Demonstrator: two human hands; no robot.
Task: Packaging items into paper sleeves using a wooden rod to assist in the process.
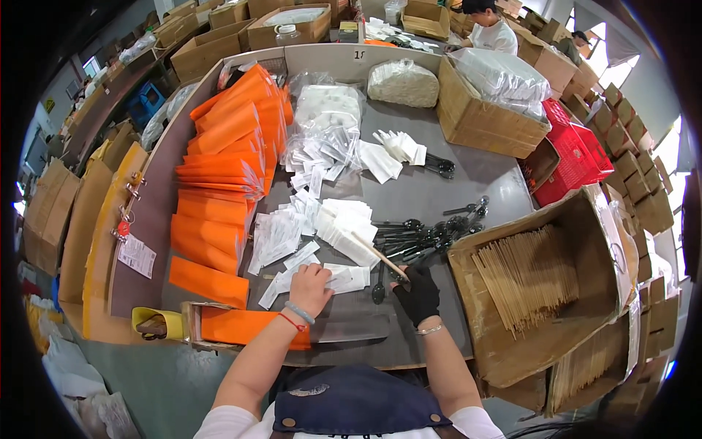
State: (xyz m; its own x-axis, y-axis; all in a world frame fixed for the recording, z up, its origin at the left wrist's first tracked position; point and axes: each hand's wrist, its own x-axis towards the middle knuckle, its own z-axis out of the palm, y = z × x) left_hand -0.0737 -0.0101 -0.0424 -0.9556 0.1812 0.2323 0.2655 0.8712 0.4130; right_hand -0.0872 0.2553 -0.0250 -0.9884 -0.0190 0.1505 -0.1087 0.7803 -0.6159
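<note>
My right hand (418,294), in a black fingerless glove, closes on the lower end of a pale wooden chopstick (374,250); I cannot tell whether it is one or a pair. The stick points up and left over a stack of white paper packets (344,228). My left hand (310,288) has its fingers bent down onto a white packet (349,279) lying near the table's front. Beside the right hand lies a black spoon (378,294), and beyond it a heap of black spoons (428,238). Below my left wrist lies an orange plastic sleeve (252,327) with a clear end.
Fanned orange sleeves (219,168) line the left side. At right, a cardboard box (504,358) holds many wooden chopsticks (526,278). Small sachets (276,235), a bag of white packets (327,106), a red crate (578,157) and a carton (482,121) surround the table. A co-worker (493,33) is beyond.
</note>
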